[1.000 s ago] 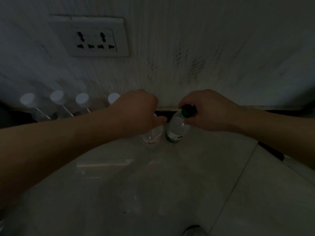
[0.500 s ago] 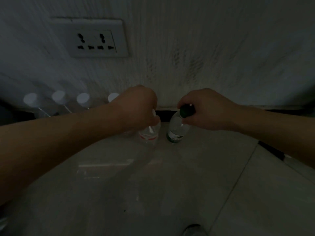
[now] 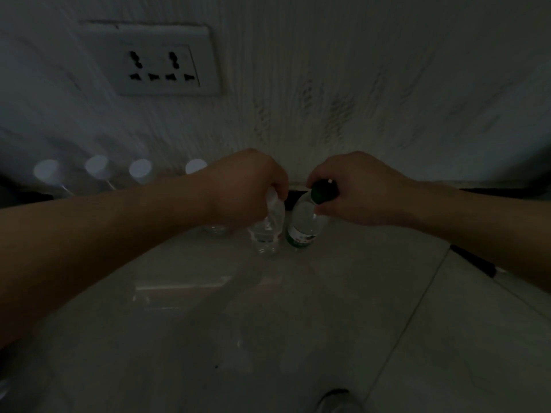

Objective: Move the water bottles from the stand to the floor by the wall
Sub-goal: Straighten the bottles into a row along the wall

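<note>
Two hands curled round bottle necks, the surest hold.
Left hand (image 3: 247,186): small clear plastic bottle (image 3: 267,231); right hand (image 3: 357,189): green-capped clear bottle (image 3: 302,225). Probably full, slick.

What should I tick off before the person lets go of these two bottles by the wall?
1. Left grip is curled round the neck of the clear bottle: ok.
2. Right grip pinches the green-capped bottle at its cap: ok.
3. Both bottles are close to the wall: ok.
4. Both bases rest flat on the floor: cannot tell, too dim.
5. There is a gap between the two held bottles: cannot tell, they are side by side and very close.
6. The row of white-capped bottles is lined up along the wall to the left, away from the drop spot: ok.
</note>
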`<state>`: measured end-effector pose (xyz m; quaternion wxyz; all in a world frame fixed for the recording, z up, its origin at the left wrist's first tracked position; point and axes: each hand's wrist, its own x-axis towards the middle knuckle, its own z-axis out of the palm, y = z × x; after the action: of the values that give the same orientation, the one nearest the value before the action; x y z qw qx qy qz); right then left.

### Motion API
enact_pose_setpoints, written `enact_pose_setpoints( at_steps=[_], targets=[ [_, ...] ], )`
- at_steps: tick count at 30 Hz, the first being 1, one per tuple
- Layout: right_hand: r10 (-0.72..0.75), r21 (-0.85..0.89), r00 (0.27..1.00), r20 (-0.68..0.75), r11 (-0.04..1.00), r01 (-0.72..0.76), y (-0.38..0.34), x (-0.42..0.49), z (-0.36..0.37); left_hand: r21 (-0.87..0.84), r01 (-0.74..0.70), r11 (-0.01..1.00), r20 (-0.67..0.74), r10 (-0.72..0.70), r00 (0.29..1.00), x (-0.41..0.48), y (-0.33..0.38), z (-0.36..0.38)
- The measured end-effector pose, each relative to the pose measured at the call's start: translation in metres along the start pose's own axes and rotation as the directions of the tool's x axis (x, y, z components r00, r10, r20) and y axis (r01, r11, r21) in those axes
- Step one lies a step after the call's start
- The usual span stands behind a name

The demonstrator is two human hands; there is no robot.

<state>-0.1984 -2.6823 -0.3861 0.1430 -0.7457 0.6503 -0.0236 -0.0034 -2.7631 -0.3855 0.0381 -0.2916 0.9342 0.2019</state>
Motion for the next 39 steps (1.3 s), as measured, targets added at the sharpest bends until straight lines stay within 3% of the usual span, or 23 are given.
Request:
enact_pose_setpoints(
  at_steps=[6, 12, 18, 39],
  targets=[
    [-0.005, -0.01, 1.0, -0.012, 1.0, 0.005, 0.001, 0.001, 0.001, 0.025, -0.004, 1.0, -0.046, 0.005, 0.999, 0.001, -0.002, 0.008],
    [0.0, 0.0, 1.0, 0.0, 1.0, 0.0, 0.001, 0.003, 0.0, 0.135, 0.118, 0.984, -0.115, -0.103, 0.988, 0.002, 0.006, 0.016],
    [-0.002, 0.007, 1.0, 0.0, 1.0, 0.002, 0.002, 0.003, 0.001, 0.202, 0.127, 0.971, -0.164, -0.095, 0.982, 0.005, 0.009, 0.017],
    [-0.021, 0.014, 0.998, -0.056, 1.0, 0.022, -0.009, 0.022, -0.004, 0.04, 0.125, 0.991, -0.146, -0.118, 0.982, 0.01, -0.011, -0.006]
  ],
)
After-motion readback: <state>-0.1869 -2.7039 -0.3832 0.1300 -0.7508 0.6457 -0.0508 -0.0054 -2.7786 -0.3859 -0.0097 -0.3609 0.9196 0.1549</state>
